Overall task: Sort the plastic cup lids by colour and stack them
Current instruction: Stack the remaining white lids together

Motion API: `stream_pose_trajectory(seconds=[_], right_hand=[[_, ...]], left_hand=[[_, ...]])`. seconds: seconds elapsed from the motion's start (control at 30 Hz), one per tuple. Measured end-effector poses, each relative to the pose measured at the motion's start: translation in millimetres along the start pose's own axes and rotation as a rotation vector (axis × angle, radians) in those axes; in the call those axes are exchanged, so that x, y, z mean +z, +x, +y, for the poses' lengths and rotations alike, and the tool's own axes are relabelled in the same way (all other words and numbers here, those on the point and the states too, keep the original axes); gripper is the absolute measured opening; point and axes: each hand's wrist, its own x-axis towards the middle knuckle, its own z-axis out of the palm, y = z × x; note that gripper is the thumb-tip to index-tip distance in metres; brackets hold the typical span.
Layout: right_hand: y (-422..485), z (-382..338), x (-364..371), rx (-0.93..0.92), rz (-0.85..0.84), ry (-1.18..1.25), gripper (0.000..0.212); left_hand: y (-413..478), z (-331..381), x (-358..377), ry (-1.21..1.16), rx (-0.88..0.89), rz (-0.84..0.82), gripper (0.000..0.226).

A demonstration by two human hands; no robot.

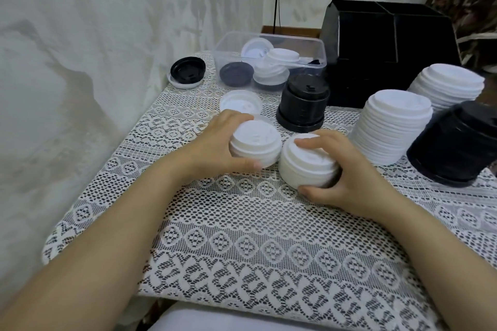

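On lace [242, 223], left fingers [238, 116] clasp ribbed white stack [255, 144], right fingers [318, 142] clasp twin stack [306, 168]

White lid stacks [255, 140] (two, upright) stand adjacent.

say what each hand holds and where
The left hand grips one short white lid stack round its sides; right hand grips the other white stack, fingers on top, thumb at its base.
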Motion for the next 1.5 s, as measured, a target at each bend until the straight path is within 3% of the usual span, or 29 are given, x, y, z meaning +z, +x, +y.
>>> stream_pose_trajectory(seconds=[0.1,0.33,0.53,0.7,0.77,0.9,1.0,1.2,1.37,1.5], right_hand=[[-1.1,-0.7,-0.7,-0.003,0.003,0.006,0.068],[-5.9,-7.8,-3.5,-0.005,-0.022,0.003,0.068],[-4.6,-10.9,-4.4,0.03,-0.072,0.033,0.061],[1.3,-18.5,-2.6,-0.015,0.147,0.032,0.057],[8.7,-25.0,-3.0,-0.033,0.177,0.036,0.061],[26.3,-35.9,-0.1,0.032,0.031,0.025,0.087],[35.4,-43.1,-0.3,0.033,0.01,0.019,0.095],[37.4,-40.0,-3.3,-0.027,0.062,0.057,0.075],[23.4,-27.5,-20.7,-0.012,0.215,0.198,0.058],[3.9,-16.5,-26.0,-0.025,0.162,0.338,0.058]], left_hand=[[-3.1,1.0,-3.3,-0.082,0.006,-0.018,0.092],[-5.1,-5.4,-6.9,-0.369,-0.005,-0.044,0.085],[-6.3,-2.3,-6.9,-0.439,0.038,0.126,0.086],[-6.3,7.4,1.3,-0.439,0.131,0.229,0.082],[-5.9,11.0,4.7,-0.379,0.18,0.248,0.081],[-6.3,16.1,6.4,-0.326,0.239,0.286,0.079],[-6.6,16.2,6.0,-0.33,0.256,0.29,0.081],[-4.6,11.9,3.8,-0.348,0.269,0.248,0.091],[-3.9,7.6,2.2,-0.341,0.22,0.229,0.091],[-2.1,0.1,-2.0,-0.302,0.169,0.239,0.087]])
